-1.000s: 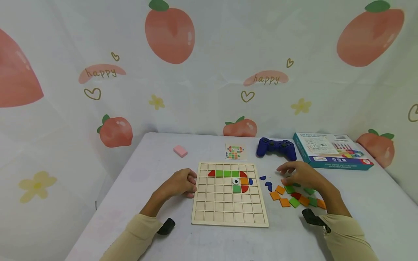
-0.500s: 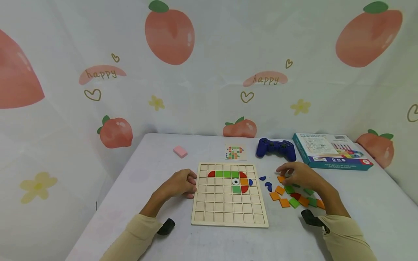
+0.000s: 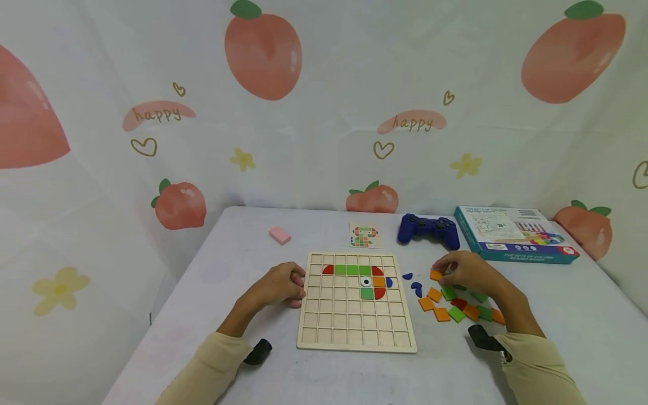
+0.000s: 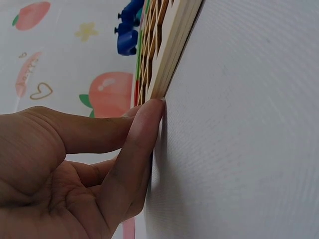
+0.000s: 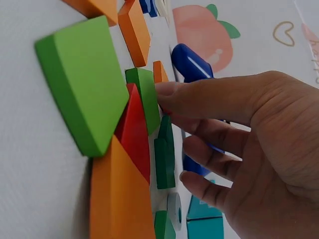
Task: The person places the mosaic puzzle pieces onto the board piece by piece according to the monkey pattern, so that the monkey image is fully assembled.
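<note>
A pale wooden grid board (image 3: 332, 336) lies flat, with red, green, orange and blue pieces and an eye piece in its upper cells. My left hand (image 3: 279, 285) touches the board's left edge; in the left wrist view its fingertips meet the board's side (image 4: 172, 55) low by the table. Right of the board, over a spread of loose pieces, is my right hand (image 3: 468, 271). Its thumb and index finger pinch an orange square tile (image 3: 436, 274), partly covered by the thumb in the right wrist view. Below it lie green tiles (image 5: 82, 84) and a red piece (image 5: 134, 134).
Small blue pieces (image 3: 417, 288) lie between board and tile spread. Behind the board are a pattern card (image 3: 365, 235), a blue game controller (image 3: 428, 229) and a teal-edged box (image 3: 516, 233). A pink block (image 3: 279, 234) sits at the back left.
The orange tile has come out further from under my right thumb and shifted slightly toward the back. My right hand has moved only a little. The left hand and board have stayed put.
</note>
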`<state>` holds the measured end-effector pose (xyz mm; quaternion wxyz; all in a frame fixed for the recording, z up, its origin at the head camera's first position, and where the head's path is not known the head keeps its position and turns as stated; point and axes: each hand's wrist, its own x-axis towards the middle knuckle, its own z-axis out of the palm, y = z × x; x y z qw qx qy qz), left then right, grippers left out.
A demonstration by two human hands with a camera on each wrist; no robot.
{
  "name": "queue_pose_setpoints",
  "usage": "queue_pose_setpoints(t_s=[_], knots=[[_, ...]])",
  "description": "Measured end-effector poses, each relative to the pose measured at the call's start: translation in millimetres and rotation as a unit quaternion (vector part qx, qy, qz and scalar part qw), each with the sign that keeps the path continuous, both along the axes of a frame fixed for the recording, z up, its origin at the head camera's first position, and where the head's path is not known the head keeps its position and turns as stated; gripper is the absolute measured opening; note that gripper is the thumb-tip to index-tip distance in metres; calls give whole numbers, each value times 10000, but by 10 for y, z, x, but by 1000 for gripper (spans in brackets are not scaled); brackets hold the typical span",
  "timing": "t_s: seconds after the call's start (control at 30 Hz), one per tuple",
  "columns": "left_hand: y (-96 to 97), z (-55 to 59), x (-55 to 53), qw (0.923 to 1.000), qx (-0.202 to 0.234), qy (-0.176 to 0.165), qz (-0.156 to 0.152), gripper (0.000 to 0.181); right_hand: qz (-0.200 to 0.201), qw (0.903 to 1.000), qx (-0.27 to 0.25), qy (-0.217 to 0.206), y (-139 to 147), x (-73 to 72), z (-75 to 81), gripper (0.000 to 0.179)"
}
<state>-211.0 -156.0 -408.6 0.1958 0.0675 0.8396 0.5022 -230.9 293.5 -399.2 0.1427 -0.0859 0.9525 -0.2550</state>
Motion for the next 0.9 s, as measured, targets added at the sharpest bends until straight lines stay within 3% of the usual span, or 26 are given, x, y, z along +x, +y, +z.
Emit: queue_pose_setpoints(t_s=[0.53, 0.9], knots=[[14, -13, -12, 9999, -105, 20, -8, 42, 231, 9982, -507, 200, -293, 4, -3, 32], [8, -25, -14, 9999, -96, 27, 3, 43, 846, 9927, -650, 558, -629, -11, 63, 27]])
